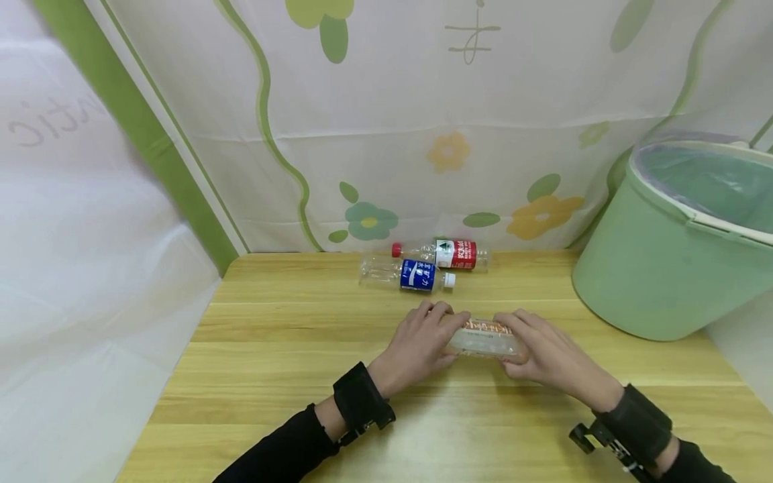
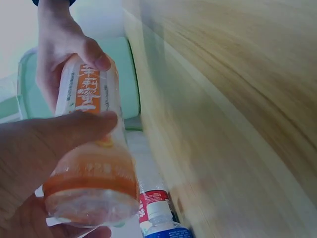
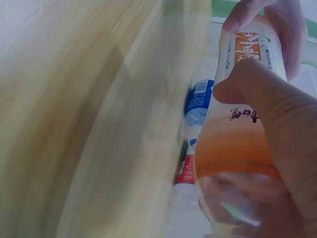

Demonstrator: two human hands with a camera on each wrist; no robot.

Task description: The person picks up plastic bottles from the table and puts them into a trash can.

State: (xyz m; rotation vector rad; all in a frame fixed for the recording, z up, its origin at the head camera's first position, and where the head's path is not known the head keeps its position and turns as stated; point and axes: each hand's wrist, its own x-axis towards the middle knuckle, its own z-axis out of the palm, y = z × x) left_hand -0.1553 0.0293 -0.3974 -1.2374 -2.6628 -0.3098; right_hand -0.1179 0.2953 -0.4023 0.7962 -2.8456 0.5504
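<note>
In the head view a plastic bottle [image 1: 485,341] with an orange and white label lies sideways between both hands, over the middle of the table. My left hand [image 1: 418,339] grips its left end, and my right hand [image 1: 546,349] grips the right end. The left wrist view shows the left thumb across the bottle's label [image 2: 91,163], with the right hand [image 2: 62,42] at the far end. From the right wrist, the bottle [image 3: 235,148] looks see-through at its near end, and the right thumb presses its side. Palms and curled fingers hide part of both ends.
Behind the hands, a bottle with a blue label and white cap [image 1: 418,275] lies on the wooden table [image 1: 290,335]. Against the curtain [image 1: 386,100] lies another with a red label and red cap [image 1: 461,255]. A green bin [image 1: 658,261] with a clear liner stands at the right.
</note>
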